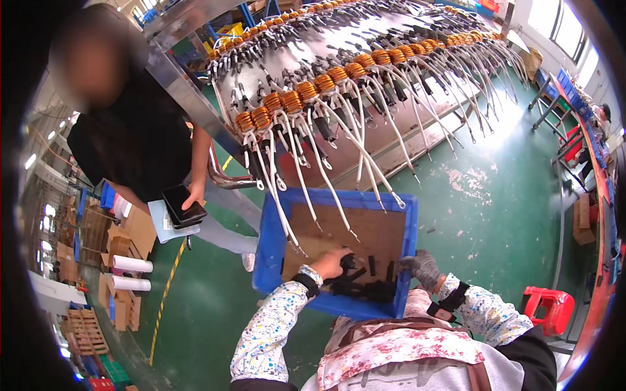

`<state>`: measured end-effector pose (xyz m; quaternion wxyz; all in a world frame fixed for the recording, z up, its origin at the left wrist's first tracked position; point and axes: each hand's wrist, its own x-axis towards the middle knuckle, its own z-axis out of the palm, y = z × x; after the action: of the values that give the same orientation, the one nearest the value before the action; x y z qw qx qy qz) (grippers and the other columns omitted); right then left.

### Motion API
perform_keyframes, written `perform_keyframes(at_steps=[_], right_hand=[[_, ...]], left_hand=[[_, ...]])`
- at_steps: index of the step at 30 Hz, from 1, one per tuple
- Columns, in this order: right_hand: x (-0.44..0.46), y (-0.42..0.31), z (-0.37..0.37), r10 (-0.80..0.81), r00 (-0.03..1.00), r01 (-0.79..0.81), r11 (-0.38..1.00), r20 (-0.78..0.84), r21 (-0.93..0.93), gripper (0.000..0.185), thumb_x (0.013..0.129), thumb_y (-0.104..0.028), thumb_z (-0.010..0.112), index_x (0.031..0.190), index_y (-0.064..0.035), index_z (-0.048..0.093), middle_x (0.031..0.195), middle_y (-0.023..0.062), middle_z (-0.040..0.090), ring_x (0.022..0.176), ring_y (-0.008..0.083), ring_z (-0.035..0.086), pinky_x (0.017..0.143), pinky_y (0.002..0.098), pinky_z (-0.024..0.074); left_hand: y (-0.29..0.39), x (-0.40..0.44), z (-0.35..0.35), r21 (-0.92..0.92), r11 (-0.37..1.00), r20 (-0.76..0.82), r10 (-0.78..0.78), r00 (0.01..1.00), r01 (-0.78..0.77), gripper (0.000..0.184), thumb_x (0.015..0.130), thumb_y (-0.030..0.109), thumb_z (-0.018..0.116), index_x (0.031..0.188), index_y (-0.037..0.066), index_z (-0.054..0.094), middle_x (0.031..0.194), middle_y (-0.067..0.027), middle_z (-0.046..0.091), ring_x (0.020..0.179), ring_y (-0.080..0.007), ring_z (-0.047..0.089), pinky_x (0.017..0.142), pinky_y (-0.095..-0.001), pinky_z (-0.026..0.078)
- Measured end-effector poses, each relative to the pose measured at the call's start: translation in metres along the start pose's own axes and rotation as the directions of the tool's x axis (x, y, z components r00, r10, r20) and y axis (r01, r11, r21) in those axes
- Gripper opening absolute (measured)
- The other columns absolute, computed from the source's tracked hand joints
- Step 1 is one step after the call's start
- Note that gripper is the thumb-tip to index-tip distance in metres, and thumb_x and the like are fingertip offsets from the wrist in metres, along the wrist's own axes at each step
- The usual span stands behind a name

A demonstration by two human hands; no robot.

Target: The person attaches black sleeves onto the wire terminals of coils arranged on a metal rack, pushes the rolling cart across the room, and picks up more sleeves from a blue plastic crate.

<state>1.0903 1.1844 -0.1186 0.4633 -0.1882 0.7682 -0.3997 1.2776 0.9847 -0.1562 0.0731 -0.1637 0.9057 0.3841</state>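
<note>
A blue plastic bin (411,225) with a brown bottom is in front of my body. Short black tube pieces (365,290) lie loose in its near right part. My left hand (330,263), bare, reaches inside with its fingers closed on dark tube pieces (347,262); how many is hidden. My right hand (424,269) wears a grey glove and grips the bin's right wall. Copper-wound ring coils (324,83) sit in rows on the metal table above, and their white leads (332,195) with metal ends hang down over the bin.
At the left stands a person (140,130) in a dark top, holding a phone (182,205) and papers. The metal table (225,107) has a bent pipe handle (225,176) at its corner. A red plastic stool (548,309) is at lower right, beside a long workbench (603,247).
</note>
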Motion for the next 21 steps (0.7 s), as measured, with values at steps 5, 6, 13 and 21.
perform_keyframes(at_steps=[5,6,13,21], right_hand=[[-0.007,-0.001,0.001,0.028,1.0,-0.028,0.999,-0.006,0.045,0.024,0.064,-0.025,0.062,0.066,-0.0014,0.064,0.059,0.0111,0.06,0.054,0.0218,0.058,0.053,0.0337,0.0455],[-0.005,0.003,0.002,-0.021,1.0,0.021,0.999,-0.004,-0.025,0.024,0.064,-0.025,0.062,0.066,-0.001,0.063,0.058,0.011,0.06,0.052,0.0217,0.057,0.052,0.0332,0.0456],[-0.022,-0.018,0.007,-0.157,0.987,0.158,0.961,0.025,-0.226,0.026,0.064,-0.026,0.062,0.065,0.0005,0.062,0.057,0.0122,0.059,0.051,0.0209,0.059,0.05,0.0318,0.0464],[-0.024,-0.025,0.023,-0.044,0.998,0.033,0.977,-0.048,-0.213,0.029,0.065,-0.028,0.063,0.066,0.0011,0.062,0.053,0.0123,0.057,0.049,0.0226,0.059,0.05,0.0336,0.0474]], left_hand=[[-0.039,-0.011,0.004,0.187,0.959,0.012,-0.221,0.975,0.215,0.054,0.063,0.002,0.053,0.116,0.0,0.045,0.101,-0.0255,0.056,0.095,-0.0383,0.053,0.08,-0.0416,0.044],[-0.04,-0.01,0.008,0.219,0.931,0.042,-0.308,0.95,0.292,0.056,0.063,0.003,0.053,0.118,-0.001,0.041,0.1,-0.0276,0.055,0.094,-0.0395,0.053,0.078,-0.0425,0.045],[0.0,-0.018,0.036,0.154,0.988,0.194,-0.042,0.98,0.012,0.082,0.05,0.014,0.078,0.117,-0.003,0.034,0.108,-0.0278,0.046,0.1,-0.0416,0.048,0.087,-0.0404,0.04],[0.007,-0.04,0.08,0.299,0.952,0.172,0.014,0.985,-0.066,0.078,0.052,0.002,0.074,0.118,-0.003,0.033,0.101,-0.0258,0.049,0.088,-0.0417,0.053,0.073,-0.0428,0.047]])
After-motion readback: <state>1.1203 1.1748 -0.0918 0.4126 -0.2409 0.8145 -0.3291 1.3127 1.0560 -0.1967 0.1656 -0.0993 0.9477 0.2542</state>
